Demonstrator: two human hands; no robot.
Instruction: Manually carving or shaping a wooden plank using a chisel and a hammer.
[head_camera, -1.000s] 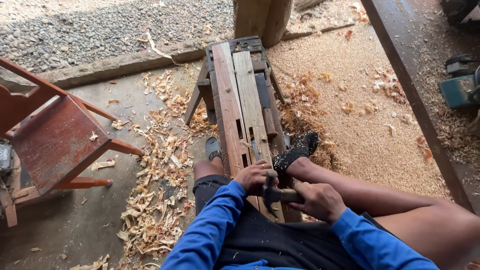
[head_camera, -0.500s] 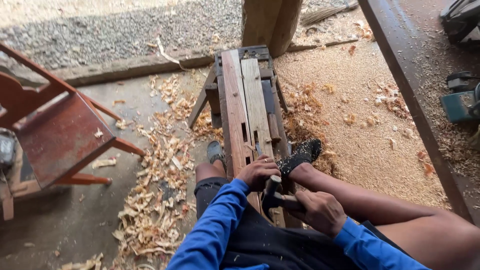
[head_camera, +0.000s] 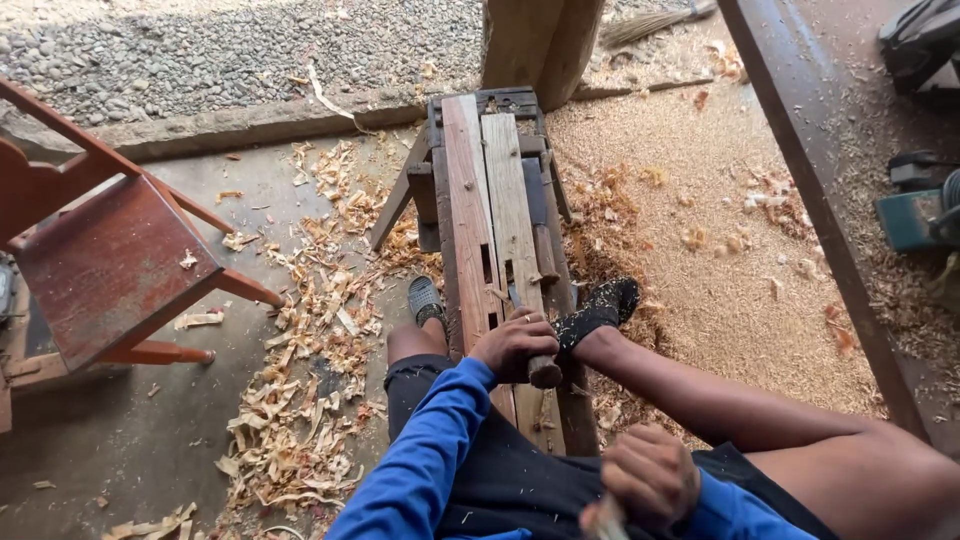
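I saw my left hand (head_camera: 515, 342) wrapped around the wooden handle of a chisel (head_camera: 530, 340), its blade set at a slot in the plank (head_camera: 470, 200) at twelve o'clock. My right hand (head_camera: 650, 478) was fisted on a mallet handle (head_camera: 605, 520) near my lap. Two mortise slots (head_camera: 487, 265) looked already cut; I judged the one under the chisel unfinished. The surface (head_camera: 530, 200) was a narrow trestle I straddled. Shavings (head_camera: 300, 350) lay at nine o'clock by a red chair (head_camera: 110, 260), sawdust (head_camera: 700, 230) at two.
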